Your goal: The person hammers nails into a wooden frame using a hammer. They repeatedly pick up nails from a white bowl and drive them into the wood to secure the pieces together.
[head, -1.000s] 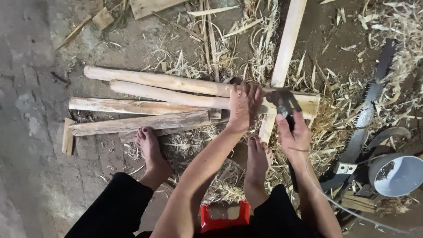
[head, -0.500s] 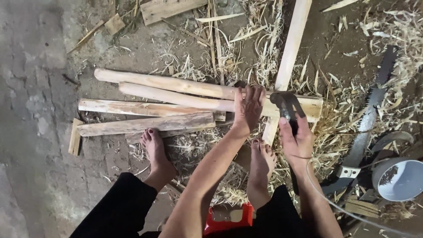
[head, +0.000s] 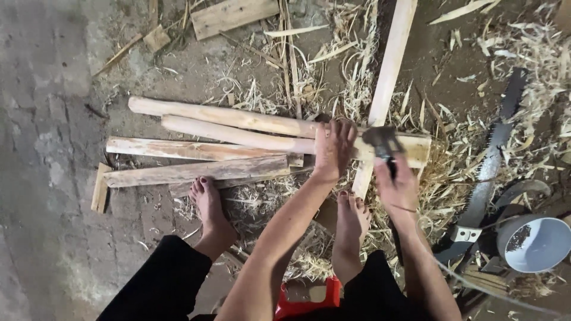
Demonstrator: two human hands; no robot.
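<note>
My left hand (head: 334, 147) presses down on a pale debarked wooden pole (head: 238, 135) that lies across the ground. Beside it, my right hand (head: 397, 183) grips the handle of a small hatchet (head: 380, 139), whose dark head rests against the pole's right end. A second pole (head: 220, 114) lies just beyond the first. Two rough split boards (head: 196, 169) lie nearer to me. My bare feet (head: 207, 199) are planted in the shavings on either side of my left arm.
A long pale plank (head: 389, 65) runs away from the poles. A hand saw (head: 491, 160) lies at the right next to a grey bucket (head: 538, 244). Wood shavings (head: 440, 196) cover the ground. A red stool (head: 306, 303) is under me. Board offcuts (head: 229, 15) lie at the top.
The hatchet head has stayed at the pole's end while my right hand shifted slightly. My left hand keeps holding the pole down. The view has drifted a little.
</note>
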